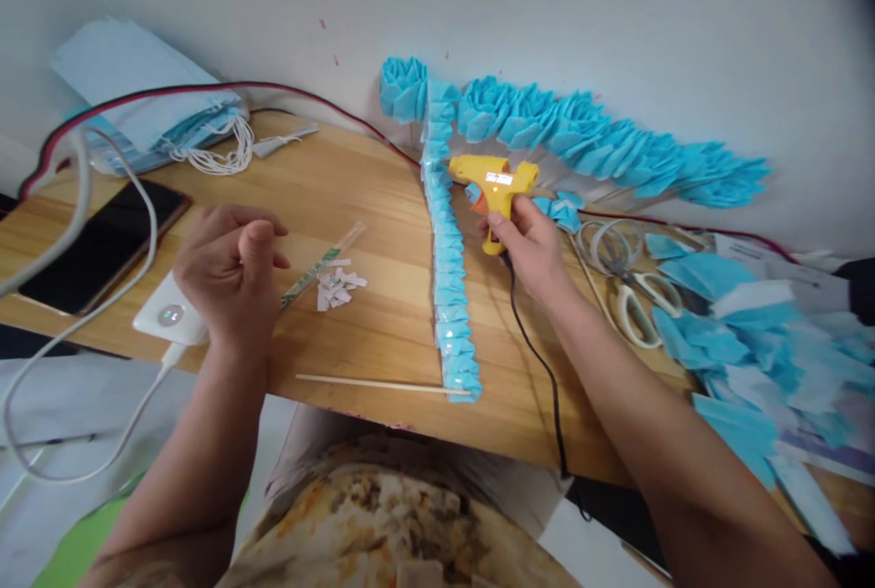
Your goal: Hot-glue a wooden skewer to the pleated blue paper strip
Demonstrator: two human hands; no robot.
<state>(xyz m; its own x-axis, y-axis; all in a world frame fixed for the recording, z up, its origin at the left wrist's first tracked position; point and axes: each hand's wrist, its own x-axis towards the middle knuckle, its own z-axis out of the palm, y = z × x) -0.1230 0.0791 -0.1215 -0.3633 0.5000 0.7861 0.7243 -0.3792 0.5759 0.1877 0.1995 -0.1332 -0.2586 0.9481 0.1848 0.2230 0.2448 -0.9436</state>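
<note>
My right hand (530,251) is closed round the handle of a yellow hot glue gun (493,182), whose nozzle points left at a long strip of folded blue paper (447,273) running down the wooden table (383,324). My left hand (229,269) hovers over the table with its fingers curled and pinched together; what they hold, if anything, is hidden. Just right of it lie a thin green-and-white stick (321,264) and several small white paper scraps (336,287). A wooden skewer (379,384) lies near the front edge.
A garland of blue paper flowers (581,137) lies along the wall. Scissors (633,283) and blue paper pieces (738,333) are at the right. A phone (102,242), a white power bank (168,310) with cables, and stacked blue paper (137,96) sit at the left.
</note>
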